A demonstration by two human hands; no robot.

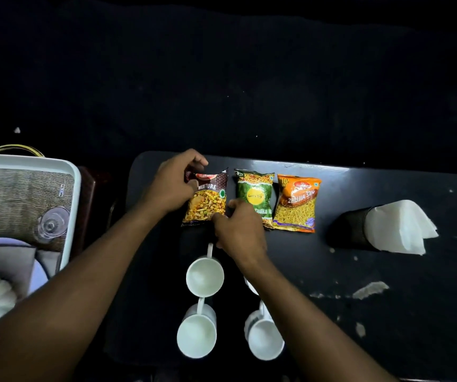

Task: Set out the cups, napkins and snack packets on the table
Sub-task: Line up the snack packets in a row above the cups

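Snack packets are laid in a row along the far edge of the desk: the mixture packet is held between both hands, the green packet lies just beyond the right hand, and the orange packet is further to that hand's right. Trouble could come from the crowding, it is judged: the upper left cup stands just below the right wrist, so its handle could be knocked if that hand is drawn back low, and the green packet could be pushed askew, since the right hand lies partly over its near corner. The lower left cup and lower right cup are seen under the forearms; a fourth is mostly hidden by the right arm. The napkins are stacked in a dark holder well to the right. The left hand is curled, its fingers pinching the mixture packet's top left corner. The right hand is half closed, fingertips at the packet's lower right corner; whether a true pinch is made there cannot be told. A tray of other ware sits off to the left.
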